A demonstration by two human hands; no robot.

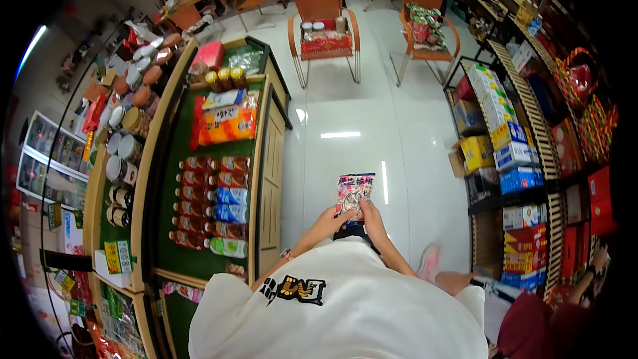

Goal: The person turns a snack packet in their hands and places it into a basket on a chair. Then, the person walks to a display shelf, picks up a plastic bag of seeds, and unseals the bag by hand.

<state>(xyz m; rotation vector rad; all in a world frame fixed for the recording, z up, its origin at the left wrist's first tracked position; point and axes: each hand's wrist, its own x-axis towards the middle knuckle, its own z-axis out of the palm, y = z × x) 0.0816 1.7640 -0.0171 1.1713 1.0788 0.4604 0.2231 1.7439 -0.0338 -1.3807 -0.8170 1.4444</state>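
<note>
In front of my white shirt I hold a pink and white snack packet [353,190] with dark printing, upright over the floor. My left hand [328,222] grips its lower left side. On the lower right edge, my right hand [373,218] is closed with the thumb against the front. The packet's bottom is partly hidden by my fingers. To the left, a green-lined display shelf [169,226] carries several bottles of brown drink [193,196] and an orange bag [229,123].
Chairs [319,0] bearing goods stand ahead on the tiled floor [339,106]. Racks of boxes [515,156] line the right side. Close on my right is another person in a dark red top [538,326]. Jars [129,149] fill the far left shelf.
</note>
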